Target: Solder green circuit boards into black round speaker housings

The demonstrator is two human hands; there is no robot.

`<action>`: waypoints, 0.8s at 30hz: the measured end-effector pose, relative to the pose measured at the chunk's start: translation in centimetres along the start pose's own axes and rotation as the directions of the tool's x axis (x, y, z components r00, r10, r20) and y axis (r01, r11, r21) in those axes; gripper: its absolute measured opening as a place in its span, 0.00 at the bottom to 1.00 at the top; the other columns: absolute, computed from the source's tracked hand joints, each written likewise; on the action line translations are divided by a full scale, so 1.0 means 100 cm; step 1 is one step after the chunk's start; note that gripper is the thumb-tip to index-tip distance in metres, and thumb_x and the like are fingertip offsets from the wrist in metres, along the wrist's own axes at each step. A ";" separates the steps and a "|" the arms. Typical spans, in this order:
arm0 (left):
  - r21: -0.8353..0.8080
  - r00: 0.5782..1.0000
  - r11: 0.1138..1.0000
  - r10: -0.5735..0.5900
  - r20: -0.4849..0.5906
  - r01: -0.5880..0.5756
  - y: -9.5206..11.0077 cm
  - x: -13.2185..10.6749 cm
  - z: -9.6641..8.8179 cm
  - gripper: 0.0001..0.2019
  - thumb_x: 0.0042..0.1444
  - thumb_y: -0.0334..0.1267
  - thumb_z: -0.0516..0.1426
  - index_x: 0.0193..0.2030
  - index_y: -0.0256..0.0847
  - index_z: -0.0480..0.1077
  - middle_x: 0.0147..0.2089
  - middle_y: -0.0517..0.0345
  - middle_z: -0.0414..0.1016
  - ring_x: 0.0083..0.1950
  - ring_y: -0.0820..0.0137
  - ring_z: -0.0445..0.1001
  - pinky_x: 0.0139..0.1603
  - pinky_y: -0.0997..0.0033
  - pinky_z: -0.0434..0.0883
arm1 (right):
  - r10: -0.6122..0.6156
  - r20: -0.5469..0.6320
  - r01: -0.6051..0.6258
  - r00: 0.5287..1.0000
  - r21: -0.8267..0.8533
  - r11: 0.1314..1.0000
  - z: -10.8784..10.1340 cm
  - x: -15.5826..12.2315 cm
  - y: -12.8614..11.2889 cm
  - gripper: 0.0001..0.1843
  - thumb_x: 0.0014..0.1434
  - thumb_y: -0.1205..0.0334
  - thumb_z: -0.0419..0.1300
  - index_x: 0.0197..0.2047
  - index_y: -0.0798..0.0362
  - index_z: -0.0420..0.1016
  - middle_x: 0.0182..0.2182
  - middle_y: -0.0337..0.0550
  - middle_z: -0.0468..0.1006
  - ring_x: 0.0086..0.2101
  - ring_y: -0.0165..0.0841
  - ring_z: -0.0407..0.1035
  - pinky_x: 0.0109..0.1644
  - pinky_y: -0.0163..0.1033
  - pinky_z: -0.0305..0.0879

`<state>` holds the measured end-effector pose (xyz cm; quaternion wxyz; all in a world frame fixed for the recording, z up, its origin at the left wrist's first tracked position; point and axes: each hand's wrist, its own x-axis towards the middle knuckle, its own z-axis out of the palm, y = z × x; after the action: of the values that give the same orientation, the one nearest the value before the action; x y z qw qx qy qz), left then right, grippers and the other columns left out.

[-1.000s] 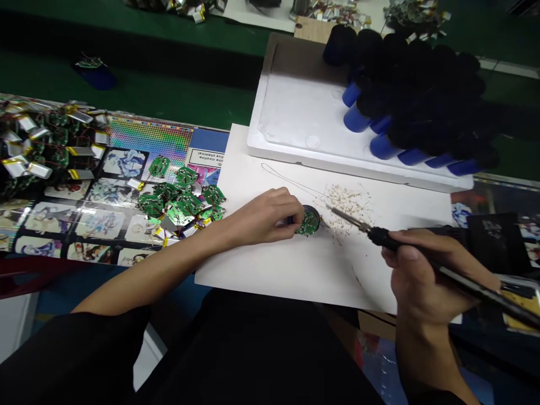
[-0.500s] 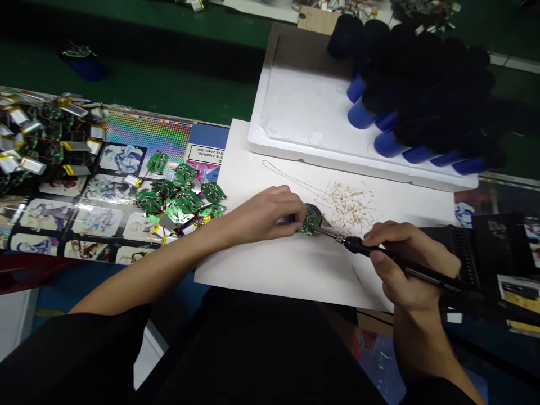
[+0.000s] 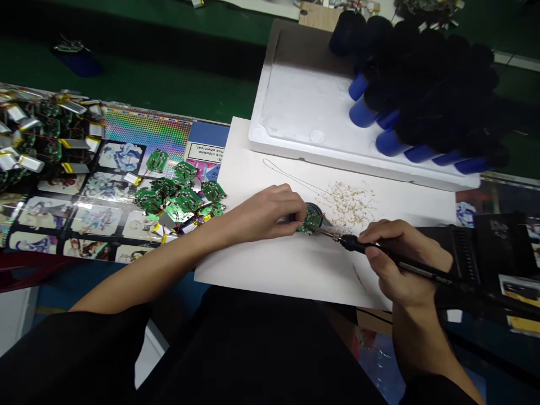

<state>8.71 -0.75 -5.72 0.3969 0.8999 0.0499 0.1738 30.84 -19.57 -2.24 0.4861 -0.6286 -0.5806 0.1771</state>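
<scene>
My left hand (image 3: 276, 212) is closed, thumb and fingers pinched at the left edge of a small green circuit board (image 3: 311, 219). The board sits in a dark round housing (image 3: 317, 208) on the white sheet, and my fingertips hide part of it. A soldering iron (image 3: 358, 245) with a black handle lies in my right hand (image 3: 407, 261), fingers wrapped around the grip. Its metal tip points left and reaches the board; exact contact is too small to make out. A thin looped wire (image 3: 291, 177) rests on the sheet behind the board.
Beige crumbs (image 3: 352, 202) are scattered on the white sheet (image 3: 270, 270). Behind stands a white foam tray (image 3: 304, 101) with several blue-black cylinders (image 3: 390, 142). Green boards with batteries (image 3: 181, 197) are heaped left, a bigger pile (image 3: 46, 135) farther left. A black device (image 3: 498, 247) stands right.
My right hand and the soldering iron have shifted slightly left and up. My left hand stays at the board. The whole view has moved a little.
</scene>
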 end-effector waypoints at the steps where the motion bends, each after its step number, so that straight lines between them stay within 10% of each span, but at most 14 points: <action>1: 0.000 1.000 1.000 0.003 -0.002 -0.003 0.000 0.000 0.000 0.04 0.69 0.29 0.58 0.42 0.41 0.74 0.47 0.54 0.83 0.49 0.64 0.75 0.55 0.64 0.70 | 0.006 -0.003 -0.006 1.000 -0.005 1.000 0.000 0.000 0.000 0.04 0.61 0.65 0.68 0.39 0.47 0.83 0.29 0.39 0.81 0.27 0.34 0.75 0.28 0.38 0.71; 24: -0.001 1.000 1.000 0.012 -0.004 -0.012 0.000 0.000 0.001 0.05 0.69 0.29 0.57 0.42 0.41 0.73 0.47 0.54 0.83 0.49 0.64 0.75 0.54 0.64 0.70 | -0.047 -0.124 0.037 0.991 -0.077 0.996 -0.004 -0.003 -0.004 0.01 0.62 0.62 0.68 0.37 0.47 0.83 0.27 0.37 0.81 0.24 0.33 0.74 0.24 0.38 0.66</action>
<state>8.74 -0.81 -5.73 0.3963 0.8996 0.0449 0.1779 30.87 -20.07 -1.81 0.5014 -0.6439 -0.5683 0.1050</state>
